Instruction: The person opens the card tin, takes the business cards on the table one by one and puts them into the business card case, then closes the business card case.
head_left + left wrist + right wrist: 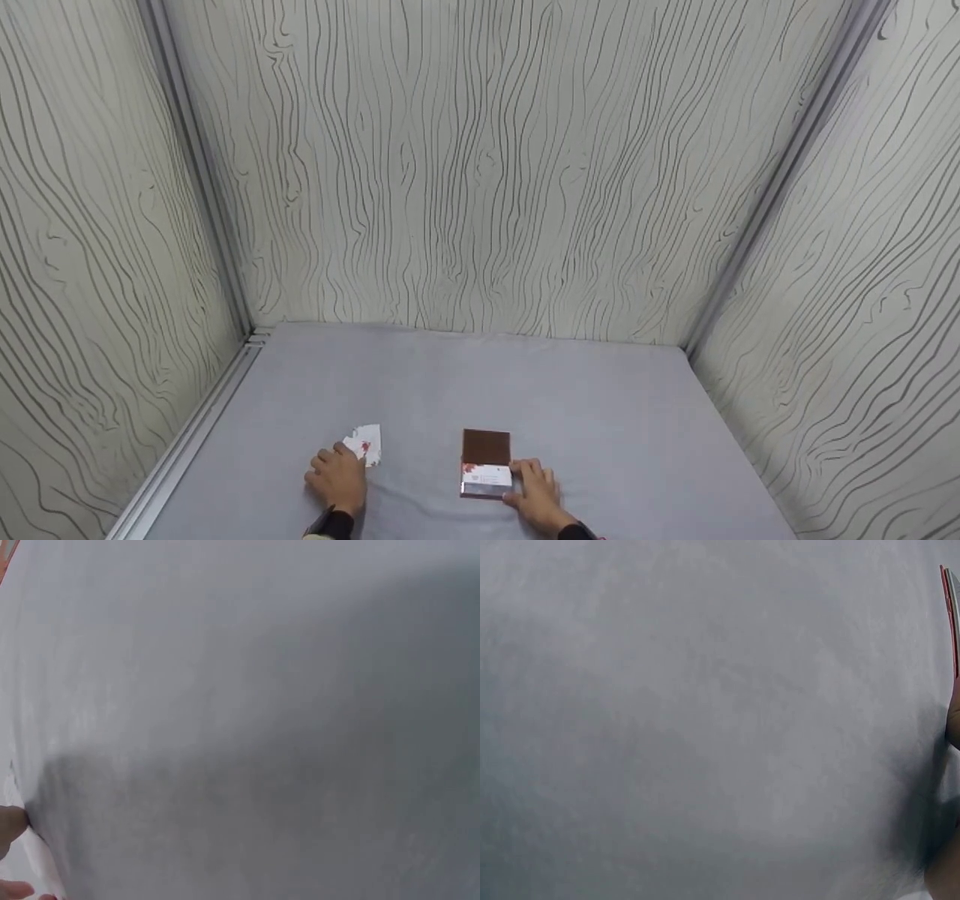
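White cards with red print (369,442) lie loosely fanned on the left of the grey cloth. My left hand (337,478) pinches their near edge, its thumb (12,826) against the white stack in the left wrist view; its palm is hidden. To the right, a brown card holder (486,448) lies unfolded, with a red-and-white card (487,475) in its near half behind a clear strip. My right hand (538,495) holds the holder by its right edge, thumb at the near corner. The right wrist view catches only the holder's thin red edge (950,611) and parts of the fingers.
A grey cloth (585,397) covers the table, with slight wrinkles between the hands. Wood-patterned panels (480,165) stand behind and at both sides. A metal rail (191,435) runs along the left table edge.
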The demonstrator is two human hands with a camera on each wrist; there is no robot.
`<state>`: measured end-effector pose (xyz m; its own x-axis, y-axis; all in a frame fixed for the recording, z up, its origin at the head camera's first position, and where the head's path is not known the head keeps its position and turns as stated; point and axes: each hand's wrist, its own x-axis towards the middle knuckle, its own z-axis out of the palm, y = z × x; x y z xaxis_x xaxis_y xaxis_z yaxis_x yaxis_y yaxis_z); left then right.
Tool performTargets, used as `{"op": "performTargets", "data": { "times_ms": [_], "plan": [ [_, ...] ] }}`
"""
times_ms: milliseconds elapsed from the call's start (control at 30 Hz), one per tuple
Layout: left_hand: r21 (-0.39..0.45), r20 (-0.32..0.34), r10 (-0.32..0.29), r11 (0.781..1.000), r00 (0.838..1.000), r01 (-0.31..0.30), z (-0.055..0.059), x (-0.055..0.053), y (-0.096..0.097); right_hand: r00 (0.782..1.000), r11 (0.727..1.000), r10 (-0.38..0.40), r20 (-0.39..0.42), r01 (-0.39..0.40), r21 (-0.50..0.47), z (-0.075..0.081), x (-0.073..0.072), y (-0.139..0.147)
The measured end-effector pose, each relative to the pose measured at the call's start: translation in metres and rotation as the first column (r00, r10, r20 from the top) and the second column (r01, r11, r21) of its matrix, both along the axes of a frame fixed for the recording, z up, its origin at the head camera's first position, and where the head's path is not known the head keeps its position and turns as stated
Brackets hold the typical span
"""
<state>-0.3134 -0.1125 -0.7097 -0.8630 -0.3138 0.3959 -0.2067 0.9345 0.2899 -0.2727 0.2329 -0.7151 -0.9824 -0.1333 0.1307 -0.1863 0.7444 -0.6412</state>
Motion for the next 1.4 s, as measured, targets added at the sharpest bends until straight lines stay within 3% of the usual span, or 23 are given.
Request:
{"op": "performTargets", "data": {
  "times_ms": [267,633,767,967,1400],
  "plan": [
    [0.021,0.0,0.004,1.0,1.0,-0.004,0.001,-0.002,-0.007,1.0,1.0,-0.006,-0.011,0.006,0.011,0.0,0.001,0.0],
    [0.059,0.005,-0.059,0.997,0.998,0.059,0.0,0.0,-0.003,0.999,1.0,0.012,-0.03,-0.012,-0.001,0.002,0.002,-0.001],
    [0.089,-0.023,-0.076,0.993,0.997,0.078,0.0,0.003,0.0,1.0,1.0,0.014,-0.022,-0.014,-0.005,0.002,0.001,0.0],
    [0.141,-0.119,-0.139,0.978,0.983,0.156,-0.001,0.006,0.003,0.999,1.0,0.007,-0.043,-0.007,0.014,0.001,0.002,0.0],
    [0.191,-0.178,-0.189,0.956,0.966,0.222,0.001,0.003,0.01,0.998,1.0,0.02,-0.052,-0.02,0.018,0.002,0.002,0.0]
  ]
}}
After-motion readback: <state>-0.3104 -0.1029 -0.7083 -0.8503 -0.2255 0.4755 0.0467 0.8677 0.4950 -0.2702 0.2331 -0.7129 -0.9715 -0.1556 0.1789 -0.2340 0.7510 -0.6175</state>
